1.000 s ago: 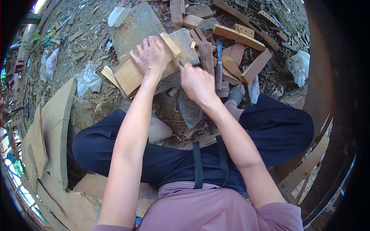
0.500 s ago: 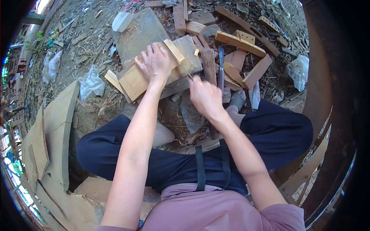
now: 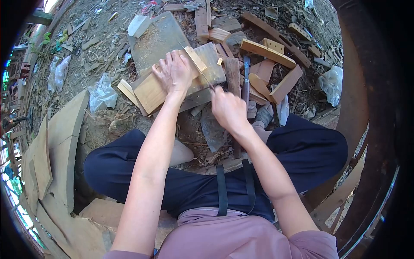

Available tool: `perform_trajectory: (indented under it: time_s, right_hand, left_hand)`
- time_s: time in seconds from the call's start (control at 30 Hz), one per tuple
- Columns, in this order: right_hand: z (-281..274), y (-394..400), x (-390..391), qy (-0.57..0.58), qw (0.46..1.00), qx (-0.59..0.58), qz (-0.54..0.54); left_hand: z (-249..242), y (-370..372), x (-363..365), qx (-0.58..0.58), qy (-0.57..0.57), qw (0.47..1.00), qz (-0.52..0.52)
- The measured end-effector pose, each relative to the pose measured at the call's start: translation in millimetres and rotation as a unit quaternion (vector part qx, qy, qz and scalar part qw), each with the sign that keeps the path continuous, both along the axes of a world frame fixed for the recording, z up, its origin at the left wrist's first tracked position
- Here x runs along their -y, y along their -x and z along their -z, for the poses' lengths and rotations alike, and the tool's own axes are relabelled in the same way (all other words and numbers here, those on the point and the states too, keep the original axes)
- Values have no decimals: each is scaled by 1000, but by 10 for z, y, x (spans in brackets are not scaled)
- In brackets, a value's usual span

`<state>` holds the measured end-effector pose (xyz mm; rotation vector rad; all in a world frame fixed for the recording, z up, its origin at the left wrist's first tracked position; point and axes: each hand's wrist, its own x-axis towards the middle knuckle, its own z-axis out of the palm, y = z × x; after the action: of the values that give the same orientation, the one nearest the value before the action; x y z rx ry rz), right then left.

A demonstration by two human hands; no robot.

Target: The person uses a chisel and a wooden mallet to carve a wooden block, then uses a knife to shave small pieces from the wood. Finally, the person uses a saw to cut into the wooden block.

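Observation:
My left hand (image 3: 174, 72) presses down with its fingers spread on a light wooden board (image 3: 148, 94), which lies across a thicker block (image 3: 212, 58). In my right hand (image 3: 228, 108), the fingers wrap round the handle end of a thin saw-like blade (image 3: 205, 78). The blade runs up and left along the board's end, beside a small light wood piece (image 3: 195, 58) just past my left fingers. My right fist hides the handle. Under the work lies a wide flat board (image 3: 157, 41) dusted with sawdust.
A chisel (image 3: 246, 80) lies right of the block, among wood pieces (image 3: 276, 54) and an upright-edged brown offcut (image 3: 286, 83). Plastic bags (image 3: 102, 93) lie at left and right (image 3: 332, 85). Large bent sheets (image 3: 58, 146) stand at left; my crossed legs (image 3: 308, 151) are close below.
The view has shifted slightly. Both hands keep nearly the same places, and the blade remains at the board's end.

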<state>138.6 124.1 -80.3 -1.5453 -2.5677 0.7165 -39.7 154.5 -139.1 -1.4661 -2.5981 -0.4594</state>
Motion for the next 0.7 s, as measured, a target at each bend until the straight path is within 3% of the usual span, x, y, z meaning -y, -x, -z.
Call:
perform_trajectory:
  time_s: [0.1,0.3,0.47,0.7]
  right_hand:
    - [107,239,-224,-14,999,-35,-7]
    - [-20,-81,49,1,1000,-20,9]
    - [146,326,-282,-32,998,-57,-5]
    - [-65,71,-61,20,999,-27,5]
  left_hand:
    - [11,21,1,5,-2,1000,6]
    - [7,7,-26,0,-11,1000,-6]
    - [16,22,15,17,-12,1000,3]
    - [22,-5,39,4,-12,1000,3]
